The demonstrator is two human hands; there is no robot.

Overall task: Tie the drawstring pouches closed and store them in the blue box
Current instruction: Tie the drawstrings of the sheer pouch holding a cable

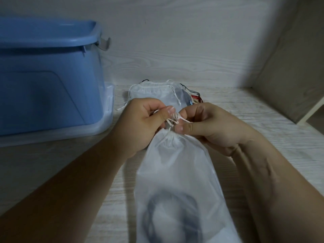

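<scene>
- Translucent white drawstring pouch [177, 172], 6 o'clock, on pale wood-grain tabletop [263, 120]; neck gathered, dark item inside.
- Blue plastic lidded box [43, 85], 10 o'clock.
- Spare white pouches [154, 92], stacked, 12 o'clock.
- Left hand [140, 123], right hand [210, 125]: each pinching white cord [175, 118] at pouch neck.

Blue box [43, 85]: opaque plastic, upright, lid on top.
Nearest pouch [177, 172]: frosted white, right of the box and nearer the camera, lying lengthwise, neck cinched. White drawstring [173, 119] looped above the neck. Dark ring-like shape inside, possibly a coiled cable.
Other pouches [152, 92]: flat stack right of the box, farther back.
</scene>
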